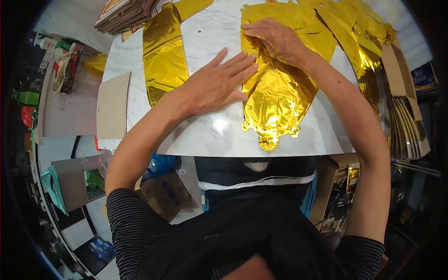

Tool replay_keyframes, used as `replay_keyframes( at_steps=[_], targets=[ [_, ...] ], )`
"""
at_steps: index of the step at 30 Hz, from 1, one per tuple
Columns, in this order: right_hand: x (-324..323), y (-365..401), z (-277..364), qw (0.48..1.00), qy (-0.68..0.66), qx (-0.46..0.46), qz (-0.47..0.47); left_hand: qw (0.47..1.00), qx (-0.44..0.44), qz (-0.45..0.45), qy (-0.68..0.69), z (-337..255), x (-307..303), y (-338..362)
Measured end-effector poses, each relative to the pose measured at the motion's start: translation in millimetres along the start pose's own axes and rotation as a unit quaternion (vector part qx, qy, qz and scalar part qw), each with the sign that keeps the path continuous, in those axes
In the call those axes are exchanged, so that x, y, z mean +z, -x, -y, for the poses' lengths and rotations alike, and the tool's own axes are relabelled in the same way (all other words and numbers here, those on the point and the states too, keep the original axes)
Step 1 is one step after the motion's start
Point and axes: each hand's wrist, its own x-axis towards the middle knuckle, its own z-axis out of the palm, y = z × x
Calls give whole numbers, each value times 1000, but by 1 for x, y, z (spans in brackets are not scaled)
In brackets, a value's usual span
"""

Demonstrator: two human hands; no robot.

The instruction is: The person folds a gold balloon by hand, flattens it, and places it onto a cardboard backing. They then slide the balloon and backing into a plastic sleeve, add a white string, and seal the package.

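Seen from the centre of the view, the gold foil balloon [277,100] lies at 1 o'clock on the marbled table [200,137]. It is flat, shiny and creased; its near end narrows to a scalloped edge with a rounded tab pointing to 6 o'clock. The left hand [219,83] lies flat, fingers extended and slightly spread, fingertips at the balloon's left edge. The right hand [280,44] lies across the balloon with fingers bent at the same edge; whether it pinches the foil cannot be told.

Left to right, a cardboard sheet [114,106] lies near 10 o'clock, a stack of cardboard [122,16] and a gold foil strip [165,60] at 11 o'clock, more gold foil [361,32] at 2 o'clock, and a row of cards [405,128] at 3 o'clock. The right forearm crosses the balloon's right side.

The left thumb is visible; the right thumb is hard to make out. The stack and the balloon's far end are cut off at the top.
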Motion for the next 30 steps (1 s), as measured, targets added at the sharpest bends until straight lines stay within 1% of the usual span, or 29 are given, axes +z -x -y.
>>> replay_keyframes(
  at_steps=[1,4,5,7,8,10,11,13,14,16,17,18,19,20,21,22,25,27,28,29,30],
  targets=[
    [-2,-1,1,1000,-3,6,23,1000,2,6,2,-7,-3,7],
    [-9,-4,13,998,-50,33,12,997,44,65,25,-25,-14,30],
    [-6,0,8,998,-51,36,11,996,45,68,26,-32,-15,35],
    [1,3,-6,999,-23,-35,5,994,55,90,35,-46,-20,44],
    [2,2,-6,999,-26,-34,4,992,58,104,28,-52,-26,47],
    [2,2,-6,994,-28,-90,-60,991,60,114,34,-60,-30,54],
    [-1,-1,-2,994,-29,-88,-61,990,63,119,39,-64,-31,57],
    [-9,-7,7,998,25,-53,-26,989,65,124,50,-67,-36,63],
    [-11,-7,8,998,26,-54,-26,986,69,136,69,-68,-40,65],
    [-15,-8,10,999,20,-11,38,983,72,146,86,-64,-43,66],
    [-10,-5,4,999,19,-13,37,982,48,98,154,-55,-41,64],
    [-2,1,-4,999,-8,-33,16,974,24,49,220,-45,-39,61],
    [6,5,-13,998,-34,-52,-4,984,7,-13,176,-34,-32,51],
    [5,3,-10,998,-34,-55,-4,989,-9,-44,140,-23,-32,39],
    [3,2,-3,1000,-12,-26,-7,991,-25,-77,103,-13,-32,27],
    [0,0,3,1000,10,2,-9,991,-27,-81,101,-4,-28,13],
    [0,1,3,1000,-11,9,-19,991,-24,-117,62,15,-10,-16],
    [3,3,-2,1000,-15,5,-26,991,-11,-114,64,21,-8,-29],
    [6,5,-6,999,-30,-5,-35,995,-21,-84,58,21,-11,-28],
    [4,3,-5,998,-45,-14,-44,995,-18,-87,54,21,-12,-28],
    [3,3,-3,999,-26,12,-14,994,-12,-90,59,21,-13,-28]
  ],
)
